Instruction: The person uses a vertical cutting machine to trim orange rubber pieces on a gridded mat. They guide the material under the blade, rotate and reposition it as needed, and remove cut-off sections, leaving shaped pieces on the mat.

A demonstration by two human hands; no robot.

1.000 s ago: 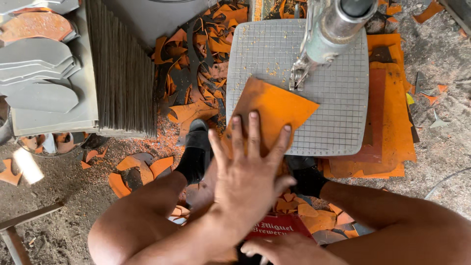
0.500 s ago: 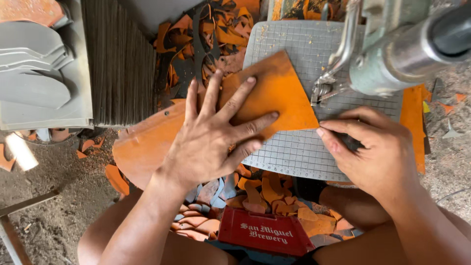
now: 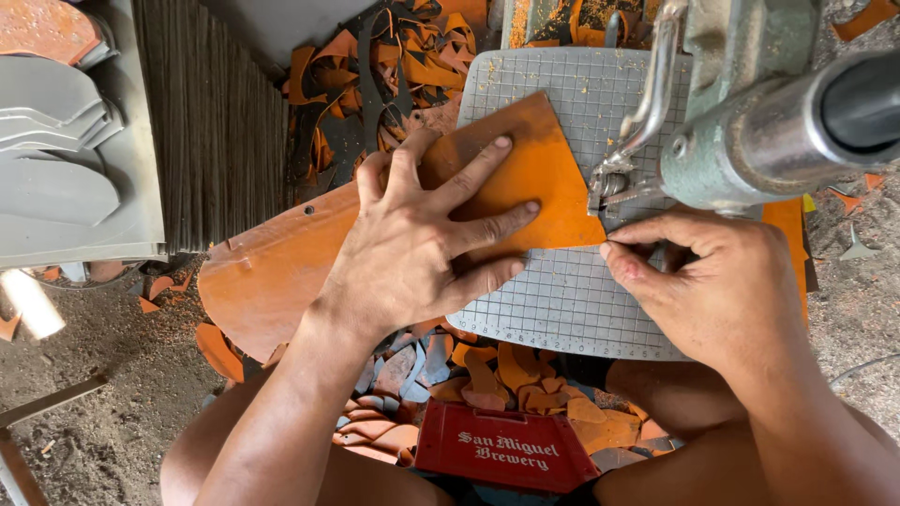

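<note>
1. The orange sheet [image 3: 375, 244] lies flat across the gridded cutting mat [image 3: 562, 290], its pointed right end right under the machine's metal foot [image 3: 614, 183]; its broad left end hangs off the mat over the scrap pile.
2. Compared with half a second ago, you have slid the sheet so that its tip sits closer to the foot, and the view has drawn in over the work. A second ago only your left hand was pressing on the sheet, further down the mat.
3. Your left hand [image 3: 417, 253] rests on the sheet with fingers spread wide, palm down. It grips nothing; it pins the sheet flat.
4. Your right hand [image 3: 722, 281] has moved up from the lower right of the mat to just beside the foot. Its fingers are curled in, the thumb and fingertips pinched near the sheet's tip; you cannot tell from this view whether they hold the edge or only touch the mat.
5. Judged from this, the sheet is now lined up at the machine and steadied from both sides, so the feeding stage looks to be starting, not finished.
6. Around you: orange and dark offcuts [image 3: 403, 66] litter the ground beyond the mat and between your knees, a red crate [image 3: 506, 450] sits below, and grey sole-shaped pieces [image 3: 56, 141] are stacked at the far left.
</note>
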